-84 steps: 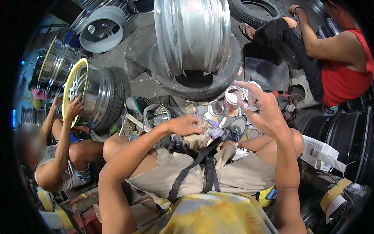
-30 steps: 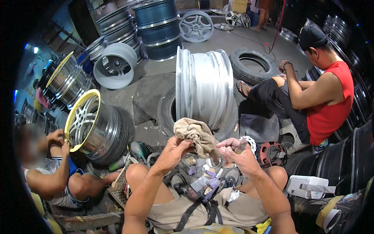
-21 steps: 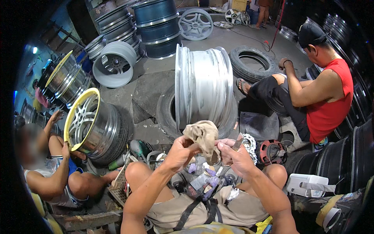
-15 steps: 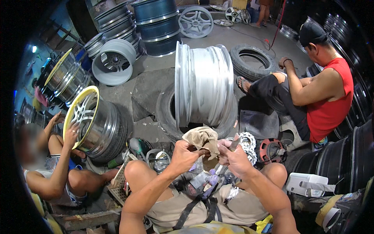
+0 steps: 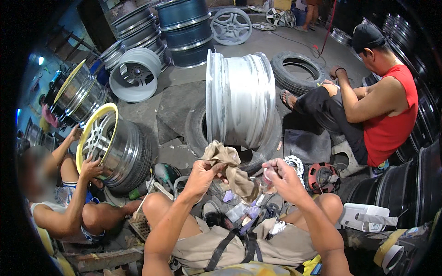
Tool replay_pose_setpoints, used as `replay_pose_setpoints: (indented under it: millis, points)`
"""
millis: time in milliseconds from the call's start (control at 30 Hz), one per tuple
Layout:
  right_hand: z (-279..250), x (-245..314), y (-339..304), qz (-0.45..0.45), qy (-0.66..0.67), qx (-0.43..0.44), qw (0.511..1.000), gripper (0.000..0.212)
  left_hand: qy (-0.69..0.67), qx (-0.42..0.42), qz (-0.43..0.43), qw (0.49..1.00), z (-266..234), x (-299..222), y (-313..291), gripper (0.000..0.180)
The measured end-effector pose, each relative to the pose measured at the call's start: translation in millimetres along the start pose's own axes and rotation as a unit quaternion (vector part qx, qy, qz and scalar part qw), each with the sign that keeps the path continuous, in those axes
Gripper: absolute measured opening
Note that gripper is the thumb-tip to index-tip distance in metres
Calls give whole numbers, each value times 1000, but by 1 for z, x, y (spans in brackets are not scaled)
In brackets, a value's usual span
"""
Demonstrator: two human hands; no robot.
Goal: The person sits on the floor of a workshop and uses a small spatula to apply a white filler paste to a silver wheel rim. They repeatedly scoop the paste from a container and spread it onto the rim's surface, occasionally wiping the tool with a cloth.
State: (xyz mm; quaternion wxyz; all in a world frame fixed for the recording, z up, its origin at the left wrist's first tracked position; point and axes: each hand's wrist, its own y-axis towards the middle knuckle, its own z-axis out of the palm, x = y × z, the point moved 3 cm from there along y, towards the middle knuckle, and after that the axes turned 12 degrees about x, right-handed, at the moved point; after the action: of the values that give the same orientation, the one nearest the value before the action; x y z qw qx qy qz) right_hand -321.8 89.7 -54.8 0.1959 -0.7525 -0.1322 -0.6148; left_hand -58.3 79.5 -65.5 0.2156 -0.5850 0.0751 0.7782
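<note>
My left hand (image 5: 206, 177) is closed on a crumpled beige cloth (image 5: 237, 172), which hangs down to the right from my fingers. Just right of the cloth, my right hand (image 5: 284, 178) has its fingers curled in. A small pinkish thing shows at its fingertips, too blurred to name. Beyond both hands, a large silver-grey wheel rim (image 5: 241, 99) stands on a tyre (image 5: 195, 126) laid flat. Small packets and plastic scraps (image 5: 239, 212) lie on the ground between my knees.
At left a person (image 5: 69, 198) handles a yellow-edged rim (image 5: 115, 149); at right a person in red (image 5: 389, 108) sits beside a loose tyre (image 5: 299, 73). Stacked rims (image 5: 186, 32) stand behind. A white plastic container (image 5: 363, 216) is near my right knee, a green power tool (image 5: 165, 175) near my left.
My hands have moved apart. The cloth, bunched between both hands before, now hangs from my left hand alone. The person at left has lowered a hand on the yellow-edged rim.
</note>
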Motion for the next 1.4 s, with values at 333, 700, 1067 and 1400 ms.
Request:
replay_pose_setpoints:
  millis: [333, 700, 1067, 1400]
  points:
    - [14, 2, -7, -5, -9, 160, 987, 37, 112, 47, -41, 992, 12, 0, -5, 25]
    - [31, 12, -12, 92, -163, 254, 949, 40, 339, 144, 36, 929, 42, -2, -7, 13]
    - [32, -1, -19, -42, -284, 273, 918, 44, 351, 239, -3, 905, 62, -4, -23, 10]
    - [27, 4, -25, -31, -287, 307, 907, 44, 372, 314, -77, 870, 63, -5, -30, 18]
